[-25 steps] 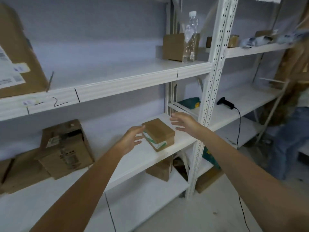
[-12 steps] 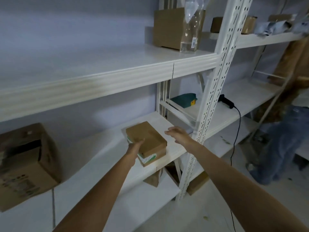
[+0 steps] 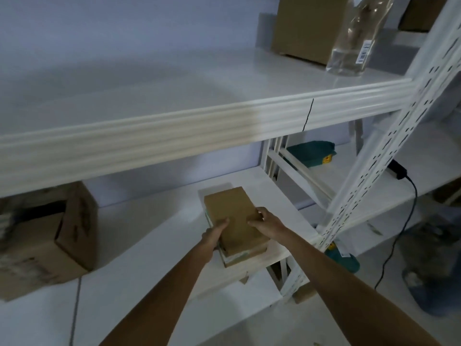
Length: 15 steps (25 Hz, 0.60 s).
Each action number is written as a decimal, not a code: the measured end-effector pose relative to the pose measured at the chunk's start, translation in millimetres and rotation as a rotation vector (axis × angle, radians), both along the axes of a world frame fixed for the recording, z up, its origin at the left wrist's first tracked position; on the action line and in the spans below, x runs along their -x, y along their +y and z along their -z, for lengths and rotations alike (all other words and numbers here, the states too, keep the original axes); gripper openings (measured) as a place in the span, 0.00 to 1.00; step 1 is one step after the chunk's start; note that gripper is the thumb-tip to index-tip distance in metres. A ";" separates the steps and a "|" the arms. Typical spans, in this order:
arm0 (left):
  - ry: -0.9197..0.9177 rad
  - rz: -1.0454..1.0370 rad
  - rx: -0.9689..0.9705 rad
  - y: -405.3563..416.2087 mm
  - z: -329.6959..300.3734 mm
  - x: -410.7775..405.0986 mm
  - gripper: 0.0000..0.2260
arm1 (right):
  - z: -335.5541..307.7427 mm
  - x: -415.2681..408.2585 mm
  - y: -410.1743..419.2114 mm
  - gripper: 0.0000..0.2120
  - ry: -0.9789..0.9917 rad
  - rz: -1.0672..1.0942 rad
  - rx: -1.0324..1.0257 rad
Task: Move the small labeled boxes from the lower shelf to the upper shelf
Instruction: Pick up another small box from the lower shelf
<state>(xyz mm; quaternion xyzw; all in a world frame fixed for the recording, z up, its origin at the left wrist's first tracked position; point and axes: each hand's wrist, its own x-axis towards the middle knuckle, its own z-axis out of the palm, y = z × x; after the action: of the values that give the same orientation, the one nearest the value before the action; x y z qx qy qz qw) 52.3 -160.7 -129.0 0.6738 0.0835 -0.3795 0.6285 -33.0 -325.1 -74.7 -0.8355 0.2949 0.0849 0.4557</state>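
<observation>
A small brown cardboard box [image 3: 230,211] with a white and green label along its lower edge lies on the lower shelf [image 3: 154,236], near that shelf's right front corner. My left hand [image 3: 215,234] grips the box's left side. My right hand [image 3: 265,222] rests on its top right edge, fingers curled over it. The box looks to be still on the shelf surface. The upper shelf [image 3: 154,93] runs wide and white above, its ribbed front beam crossing the view.
A large open cardboard box [image 3: 50,240] sits at the left of the lower shelf. On the upper shelf's right stand a brown carton [image 3: 306,28] and a clear plastic bottle [image 3: 354,38]. A perforated white upright [image 3: 389,151] rises right of the box. A black scanner [image 3: 398,169] with cable lies beyond.
Both hands have closed in on the small box from either side and now hold it. The camera has moved closer and tilted down toward the shelf.
</observation>
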 end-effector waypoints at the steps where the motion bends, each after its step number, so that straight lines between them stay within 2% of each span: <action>1: 0.002 -0.016 0.021 -2.3 1.4 0.6 0.55 | 0.5 0.0 0.2 0.31 -0.005 -0.011 0.016; 3: 0.049 -0.082 0.086 -2.5 -16.0 9.9 0.50 | 1.1 0.0 -0.9 0.30 -0.037 -0.003 0.019; 7: -0.005 -0.185 0.111 -0.8 -55.4 39.9 0.30 | -8.3 11.2 -10.2 0.30 -0.103 0.005 -0.119; 9: -0.087 -0.246 0.075 1.1 -66.7 51.8 0.32 | -17.3 17.4 -14.6 0.30 -0.104 -0.023 -0.183; 12: -0.231 -0.347 -0.078 2.4 -79.4 65.3 0.49 | -29.5 28.3 -10.2 0.33 -0.087 -0.069 -0.212; 13: -0.271 -0.367 -0.179 1.7 -83.9 68.7 0.50 | -35.4 32.4 -6.1 0.34 -0.086 -0.082 -0.203; 15: -0.364 -0.408 -0.457 -2.4 -96.6 75.8 0.43 | -48.8 34.2 5.4 0.37 -0.107 -0.111 -0.183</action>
<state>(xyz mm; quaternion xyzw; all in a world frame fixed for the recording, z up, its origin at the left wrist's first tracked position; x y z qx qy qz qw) -23.5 -163.2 -32.4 0.8230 0.1856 -0.0916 0.5291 -67.2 -319.7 -25.9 -0.8090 0.2145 0.0920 0.5395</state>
